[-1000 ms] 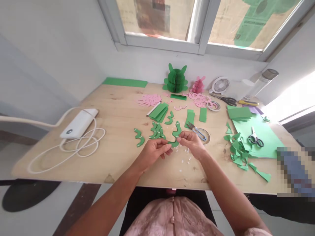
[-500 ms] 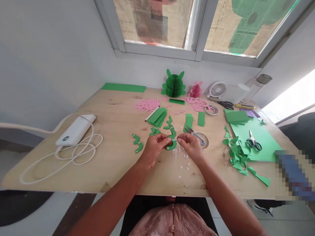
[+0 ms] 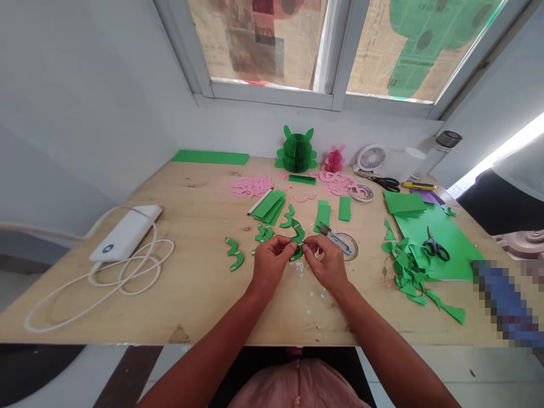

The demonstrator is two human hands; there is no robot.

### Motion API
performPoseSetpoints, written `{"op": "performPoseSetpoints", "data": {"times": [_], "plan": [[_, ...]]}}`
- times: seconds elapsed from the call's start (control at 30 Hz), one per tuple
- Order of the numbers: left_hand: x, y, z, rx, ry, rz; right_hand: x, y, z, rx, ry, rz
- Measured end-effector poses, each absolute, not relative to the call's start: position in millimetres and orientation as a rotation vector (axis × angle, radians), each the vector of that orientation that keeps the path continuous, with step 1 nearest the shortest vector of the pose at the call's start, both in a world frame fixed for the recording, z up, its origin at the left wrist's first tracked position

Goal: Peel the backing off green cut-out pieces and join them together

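One wavy grn pc [image 3: 299,231] w/ white strips [image 3: 300,244], L grip [image 3: 272,260] pinched on it, can't tell R grip [image 3: 328,263].

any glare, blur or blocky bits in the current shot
Head view: a bright strip at far right is blown out, the window panes backlit; head view: pixelation hides a patch at lower right; head view: the green wavy piece in the left hand is distinct, but the right fingertips' exact contact isn't.
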State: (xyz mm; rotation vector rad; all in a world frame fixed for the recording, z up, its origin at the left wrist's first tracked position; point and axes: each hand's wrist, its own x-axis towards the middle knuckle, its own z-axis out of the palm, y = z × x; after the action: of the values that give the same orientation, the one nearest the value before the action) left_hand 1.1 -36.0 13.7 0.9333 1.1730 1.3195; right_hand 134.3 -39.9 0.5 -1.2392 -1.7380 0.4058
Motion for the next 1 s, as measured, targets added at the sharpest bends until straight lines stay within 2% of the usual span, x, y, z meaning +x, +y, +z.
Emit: {"op": "performPoseSetpoints", "data": {"times": [0.37, 0.67, 0.83, 1.0], "plan": [[0.4, -36.0, 4.7, 1.034, 1.214, 1.371, 132.2, -43.5, 7.7, -1.223, -1.648, 0.377], [-2.6, -41.2, 7.0, 1.08, 1.09, 1.119, 139.1, -32.8, 0.2, -1.224, -1.341, 0.955], [-5.4, -37.0, 6.7, 1.196, 1.142, 1.174, 137.7, -34.1, 3.8, -1.285, -1.328, 0.856], [3.2, -40.0, 9.5, 1.575, 1.322, 1.261, 135.9, -35.0, 4.4, -1.338, -1.295, 0.78]]}}
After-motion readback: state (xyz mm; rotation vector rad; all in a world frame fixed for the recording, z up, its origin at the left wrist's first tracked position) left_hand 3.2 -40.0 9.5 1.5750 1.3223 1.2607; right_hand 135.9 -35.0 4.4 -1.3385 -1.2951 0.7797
